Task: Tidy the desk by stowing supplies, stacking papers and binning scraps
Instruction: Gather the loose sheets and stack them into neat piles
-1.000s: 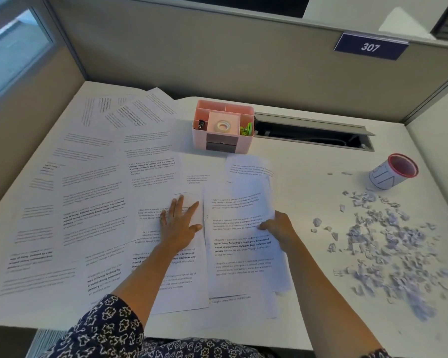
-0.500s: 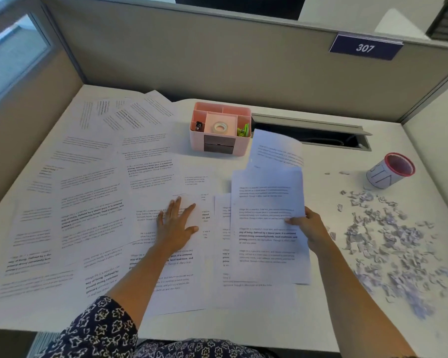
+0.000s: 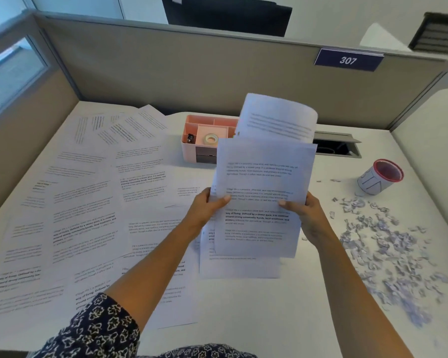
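Note:
Both hands hold a small stack of printed sheets (image 3: 261,182) raised above the middle of the desk. My left hand (image 3: 207,210) pinches its left edge and my right hand (image 3: 305,215) grips its right edge, thumbs on top. The top sheet curls backward and hides part of the pink organizer (image 3: 204,140). Several more printed sheets (image 3: 83,202) lie spread over the left half of the desk. A heap of torn paper scraps (image 3: 388,249) covers the right side. A small red-rimmed cup (image 3: 380,179) lies tipped over behind the scraps.
The organizer holds a roll of tape (image 3: 211,138) and a small black clip. A cable slot (image 3: 336,146) opens in the desk at the back right. Partition walls with a sign reading 307 (image 3: 348,60) close off the back and sides.
My right hand lifted sheets off the desk toward the middle. My left hand left the sheet it pressed flat and took the stack's left edge. The view tilted up.

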The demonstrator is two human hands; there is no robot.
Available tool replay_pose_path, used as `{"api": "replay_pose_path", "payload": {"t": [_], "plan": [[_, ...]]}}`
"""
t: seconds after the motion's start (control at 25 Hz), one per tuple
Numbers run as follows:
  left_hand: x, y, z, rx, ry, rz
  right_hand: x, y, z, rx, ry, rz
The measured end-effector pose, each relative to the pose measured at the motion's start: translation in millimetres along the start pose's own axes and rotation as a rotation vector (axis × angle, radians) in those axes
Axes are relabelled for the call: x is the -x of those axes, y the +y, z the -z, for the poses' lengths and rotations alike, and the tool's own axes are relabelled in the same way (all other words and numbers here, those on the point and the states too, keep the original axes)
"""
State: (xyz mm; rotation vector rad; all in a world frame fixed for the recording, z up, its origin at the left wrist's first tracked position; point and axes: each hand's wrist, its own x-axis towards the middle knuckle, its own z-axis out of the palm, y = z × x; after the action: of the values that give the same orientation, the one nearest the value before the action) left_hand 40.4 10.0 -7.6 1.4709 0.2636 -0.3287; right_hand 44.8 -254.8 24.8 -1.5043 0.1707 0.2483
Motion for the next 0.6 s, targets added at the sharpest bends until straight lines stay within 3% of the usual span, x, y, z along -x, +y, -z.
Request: {"api": "replay_pose_path", "payload": {"t": [0.28,0.6], "plan": [[-15.4,34.5,-25.8,0.148,0.090,-0.102,-13.5,-24.2,-7.0,-0.103,-0.019,0.146],[-2.8,89.9,-41.2,0.108,0.141,-0.317,-18.1,-65.3,-8.9,-0.168,0.040,0.347]]}}
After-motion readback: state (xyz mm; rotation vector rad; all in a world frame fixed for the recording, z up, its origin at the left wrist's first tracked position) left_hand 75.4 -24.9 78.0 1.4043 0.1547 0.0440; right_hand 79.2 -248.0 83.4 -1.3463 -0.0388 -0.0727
